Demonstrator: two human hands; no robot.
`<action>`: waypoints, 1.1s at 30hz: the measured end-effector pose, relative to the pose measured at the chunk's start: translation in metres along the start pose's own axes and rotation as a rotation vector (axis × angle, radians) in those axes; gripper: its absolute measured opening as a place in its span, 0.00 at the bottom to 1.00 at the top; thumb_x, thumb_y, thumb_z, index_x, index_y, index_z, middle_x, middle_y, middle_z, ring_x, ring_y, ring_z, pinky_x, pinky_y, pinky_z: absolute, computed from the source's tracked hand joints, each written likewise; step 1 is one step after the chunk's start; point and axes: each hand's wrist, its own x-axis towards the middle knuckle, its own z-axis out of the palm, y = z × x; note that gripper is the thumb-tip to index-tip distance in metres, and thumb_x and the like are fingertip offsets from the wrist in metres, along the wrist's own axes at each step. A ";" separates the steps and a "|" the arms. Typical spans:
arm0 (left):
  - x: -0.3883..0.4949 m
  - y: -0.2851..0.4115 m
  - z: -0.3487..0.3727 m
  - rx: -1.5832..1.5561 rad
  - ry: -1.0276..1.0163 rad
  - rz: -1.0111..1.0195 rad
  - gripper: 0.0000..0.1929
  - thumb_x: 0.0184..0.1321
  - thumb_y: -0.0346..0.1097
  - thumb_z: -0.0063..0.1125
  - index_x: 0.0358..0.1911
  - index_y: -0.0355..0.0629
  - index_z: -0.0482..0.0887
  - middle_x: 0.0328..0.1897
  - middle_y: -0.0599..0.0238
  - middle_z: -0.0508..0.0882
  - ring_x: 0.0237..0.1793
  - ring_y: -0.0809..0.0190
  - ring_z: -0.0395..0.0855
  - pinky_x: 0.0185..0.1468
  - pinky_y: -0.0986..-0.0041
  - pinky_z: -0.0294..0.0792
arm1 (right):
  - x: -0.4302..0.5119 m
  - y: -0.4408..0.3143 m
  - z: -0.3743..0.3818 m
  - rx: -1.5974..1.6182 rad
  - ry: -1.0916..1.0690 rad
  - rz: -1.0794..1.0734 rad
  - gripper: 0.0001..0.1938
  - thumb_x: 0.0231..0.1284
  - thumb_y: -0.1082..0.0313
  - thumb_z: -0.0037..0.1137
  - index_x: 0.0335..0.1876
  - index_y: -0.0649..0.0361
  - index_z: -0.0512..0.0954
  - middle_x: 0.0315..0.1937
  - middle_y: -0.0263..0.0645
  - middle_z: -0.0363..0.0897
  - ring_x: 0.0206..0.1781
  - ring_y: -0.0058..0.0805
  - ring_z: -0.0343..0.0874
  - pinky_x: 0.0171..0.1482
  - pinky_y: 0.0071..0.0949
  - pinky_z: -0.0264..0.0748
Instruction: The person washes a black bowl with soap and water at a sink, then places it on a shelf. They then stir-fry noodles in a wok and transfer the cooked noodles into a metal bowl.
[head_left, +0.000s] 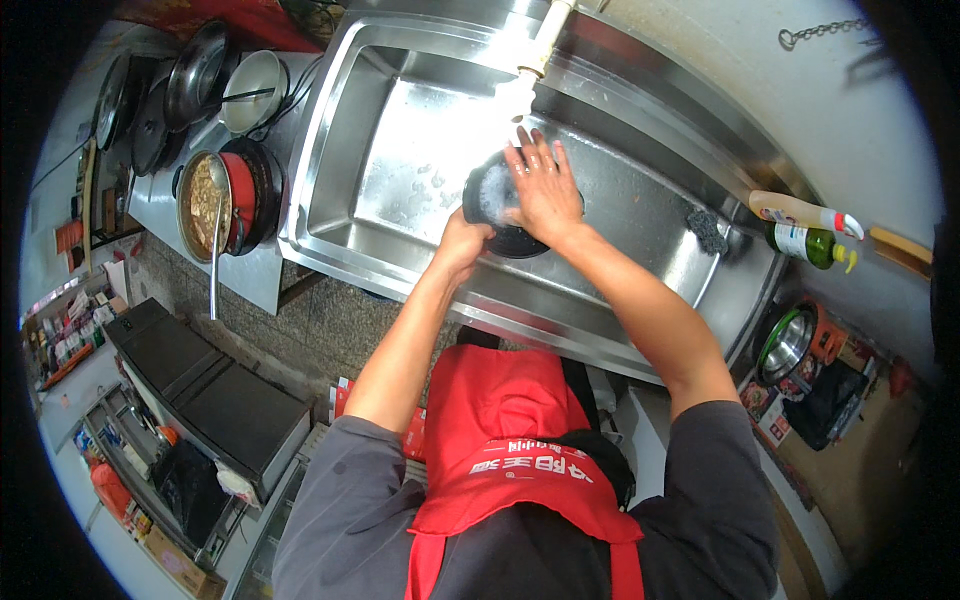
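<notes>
Above the stainless steel sink (420, 135), my left hand (469, 238) grips the near left rim of a round black vessel (525, 246), with the thumb on the rim. My right hand (546, 191) lies over the vessel with its fingers spread, wet and pointing towards the tap (529, 71). Whitish water or foam shows inside the vessel beside that hand. Glare around the tap hides part of the sink and the vessel's far edge. A dark scouring pad (706, 232) rests at the sink's right end.
Left of the sink, a red pot (238, 193) of food holds a metal ladle (217, 247); several pans and a pale bowl (259, 90) stand behind. At right are a green pump bottle (814, 247), a spray bottle (795, 210), a brush (900, 251) and a metal bowl (787, 345).
</notes>
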 end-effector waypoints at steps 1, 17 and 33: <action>-0.001 -0.001 0.000 0.009 0.004 0.000 0.16 0.55 0.18 0.57 0.47 0.38 0.80 0.34 0.65 0.84 0.31 0.63 0.83 0.30 0.69 0.75 | 0.002 -0.002 -0.001 0.023 -0.015 -0.001 0.57 0.41 0.45 0.83 0.80 0.55 0.62 0.84 0.46 0.55 0.87 0.45 0.50 0.86 0.52 0.44; -0.008 -0.010 0.026 0.069 0.348 0.329 0.29 0.55 0.16 0.52 0.66 0.31 0.78 0.59 0.54 0.87 0.61 0.57 0.83 0.70 0.67 0.69 | -0.029 0.009 0.076 1.014 0.367 0.643 0.12 0.69 0.66 0.66 0.51 0.64 0.85 0.40 0.40 0.90 0.43 0.27 0.84 0.51 0.33 0.79; 0.003 0.014 0.016 0.217 0.181 0.355 0.35 0.52 0.14 0.46 0.69 0.34 0.73 0.64 0.51 0.83 0.67 0.54 0.80 0.73 0.68 0.66 | -0.023 -0.021 0.109 0.994 0.413 0.727 0.11 0.65 0.69 0.69 0.46 0.67 0.79 0.34 0.38 0.87 0.32 0.28 0.85 0.27 0.31 0.78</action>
